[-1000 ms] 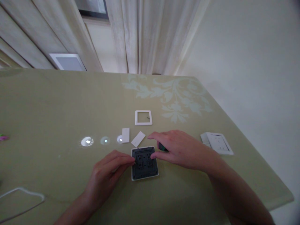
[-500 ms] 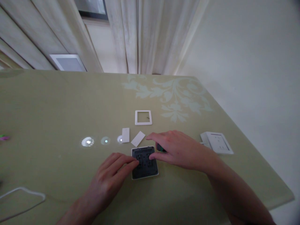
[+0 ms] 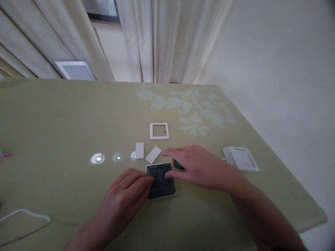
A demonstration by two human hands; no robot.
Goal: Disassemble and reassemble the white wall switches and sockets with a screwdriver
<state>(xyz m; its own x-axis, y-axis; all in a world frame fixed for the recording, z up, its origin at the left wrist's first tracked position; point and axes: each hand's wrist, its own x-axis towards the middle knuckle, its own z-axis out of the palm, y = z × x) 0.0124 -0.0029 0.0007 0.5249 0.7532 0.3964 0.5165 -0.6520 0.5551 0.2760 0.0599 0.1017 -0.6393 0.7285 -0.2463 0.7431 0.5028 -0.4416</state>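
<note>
A square wall switch (image 3: 161, 190) lies on the table, its black inner face up and a white rim around it. The fingers of my left hand (image 3: 125, 195) are pinched together at its left mechanism; whatever is between the tips is hidden. My right hand (image 3: 195, 167) reaches in from the right, thumb touching the switch's right mechanism and index finger stretched past the top corner. A black-and-green object (image 3: 178, 165) is tucked between that thumb and the fingers, mostly covered. Just beyond are two white switch covers, one upright (image 3: 139, 151) and one slanted (image 3: 153, 154).
A white square frame (image 3: 159, 137) lies farther back, with a small dark screw-like piece (image 3: 164, 131) inside its outline. To the right sits a white socket box (image 3: 242, 159) near the wall. A white cable (image 3: 34, 212) loops at lower left.
My left fingers have curled and drawn closer together at the switch. My right hand keeps almost the same pose. The whole view has shifted very slightly.
</note>
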